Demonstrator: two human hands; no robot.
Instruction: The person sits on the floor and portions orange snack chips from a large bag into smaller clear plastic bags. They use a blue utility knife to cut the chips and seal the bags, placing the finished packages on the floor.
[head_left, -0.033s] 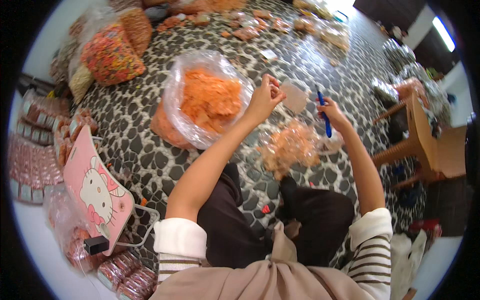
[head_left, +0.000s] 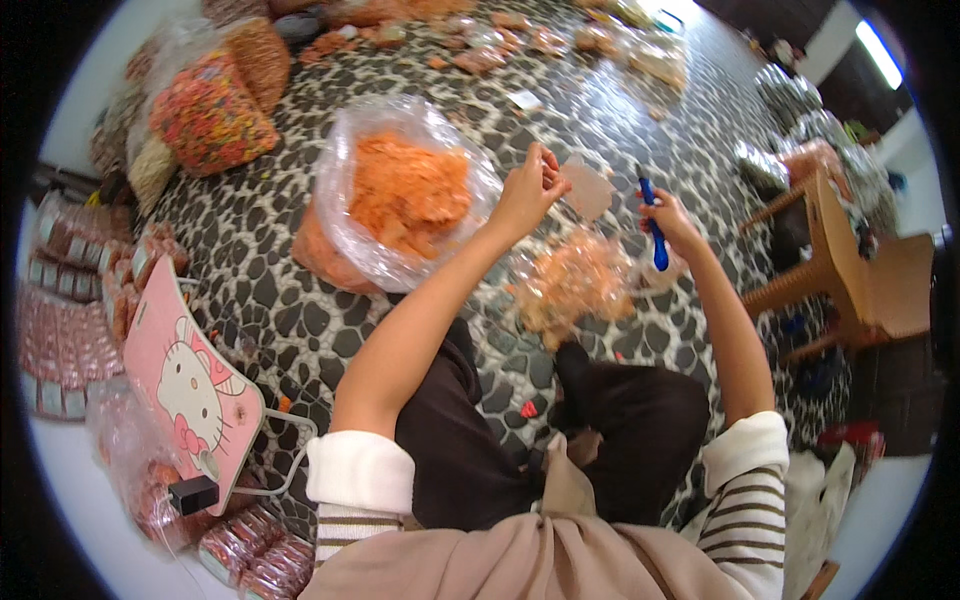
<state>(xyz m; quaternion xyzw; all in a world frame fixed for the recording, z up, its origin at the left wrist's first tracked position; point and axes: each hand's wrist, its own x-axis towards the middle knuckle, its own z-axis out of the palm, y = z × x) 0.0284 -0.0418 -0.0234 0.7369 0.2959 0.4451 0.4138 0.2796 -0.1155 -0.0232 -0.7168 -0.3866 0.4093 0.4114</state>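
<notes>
The left hand's fingers (head_left: 553, 182) pinch the near edge of a small bag (head_left: 590, 192), translucent, whitish and flat-looking, which hangs just to their right; the right hand's fingers (head_left: 652, 208) close around a slim blue tool (head_left: 656, 232), dark-tipped and nearly upright. Nearer the body, below and between both sets of fingers, lies a heap of clear packets (head_left: 570, 280) with orange contents. Left of the left fingers stands a large open plastic sack (head_left: 335, 170) of orange pieces, its edge partly behind that forearm. Farther out are a pink folding table (head_left: 232, 405), left, and a brown chair (head_left: 845, 265), right.
</notes>
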